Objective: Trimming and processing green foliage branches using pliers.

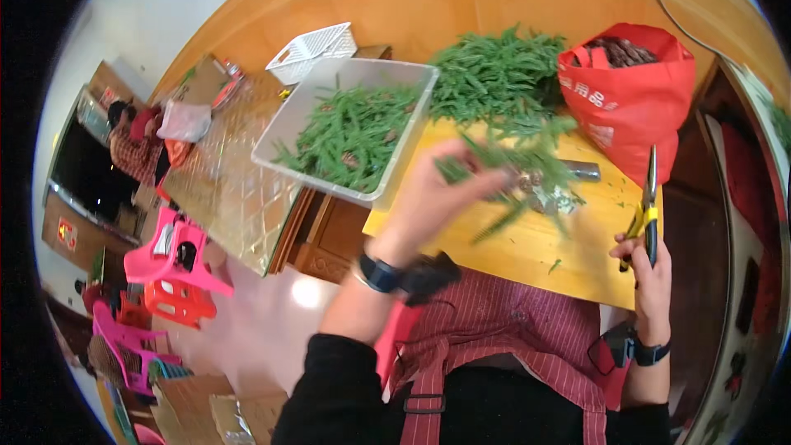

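Note:
My left hand (pixel 430 202), slightly blurred, pinches a green artificial pine sprig (pixel 523 166) above the yellow tabletop (pixel 494 249). A brown pine cone seems to sit beside its stem, though blur hides how they join. Off the table's right edge, my right hand (pixel 648 276) is wrapped round the handles of long-nosed pliers (pixel 649 198) with yellow and black grips, jaws pointing up. Under the sprig lie small shiny bits (pixel 554 198) and a dark grey cylinder (pixel 582 170). A heap of pine sprigs (pixel 498 74) is piled at the back.
Left of the table, a translucent bin (pixel 276 161) holds sprigs with pine cones. A red bag (pixel 630 111) of pine cones stands back right. Behind the bin is a white basket (pixel 313 49). Pink stools (pixel 148 259) and a seated person (pixel 136 148) are at far left.

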`<state>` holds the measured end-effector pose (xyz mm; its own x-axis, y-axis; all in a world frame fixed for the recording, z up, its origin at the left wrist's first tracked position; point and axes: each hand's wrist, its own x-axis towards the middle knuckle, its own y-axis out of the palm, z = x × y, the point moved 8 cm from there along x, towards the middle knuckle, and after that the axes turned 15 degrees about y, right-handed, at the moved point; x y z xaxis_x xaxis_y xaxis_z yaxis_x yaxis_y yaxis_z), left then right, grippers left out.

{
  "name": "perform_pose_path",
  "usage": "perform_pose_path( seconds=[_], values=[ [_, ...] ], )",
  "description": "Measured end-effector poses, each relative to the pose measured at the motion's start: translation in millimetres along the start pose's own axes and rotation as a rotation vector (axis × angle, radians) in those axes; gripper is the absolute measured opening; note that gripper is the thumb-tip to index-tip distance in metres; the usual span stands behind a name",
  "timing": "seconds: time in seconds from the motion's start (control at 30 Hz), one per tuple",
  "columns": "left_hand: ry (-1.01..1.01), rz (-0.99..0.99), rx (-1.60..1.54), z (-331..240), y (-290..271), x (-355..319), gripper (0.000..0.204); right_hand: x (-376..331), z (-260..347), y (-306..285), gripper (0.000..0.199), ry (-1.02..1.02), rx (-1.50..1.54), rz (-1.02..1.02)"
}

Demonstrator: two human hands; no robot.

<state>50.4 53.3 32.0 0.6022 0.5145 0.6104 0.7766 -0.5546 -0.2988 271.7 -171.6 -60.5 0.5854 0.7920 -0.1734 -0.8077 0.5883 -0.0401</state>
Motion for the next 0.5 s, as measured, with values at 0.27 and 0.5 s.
perform_pose_path(
  seconds=[0.27,0.5],
  values=[
    [-0.219,-0.404,0.011,25,-177,13,0.032,-7,-15,-27,0.017,0.017,-0.322,-0.067],
    [0.211,-0.262,0.969,13,-222,22,0.057,3,-16,-33,0.017,0.048,-0.764,-0.188]
  ],
)
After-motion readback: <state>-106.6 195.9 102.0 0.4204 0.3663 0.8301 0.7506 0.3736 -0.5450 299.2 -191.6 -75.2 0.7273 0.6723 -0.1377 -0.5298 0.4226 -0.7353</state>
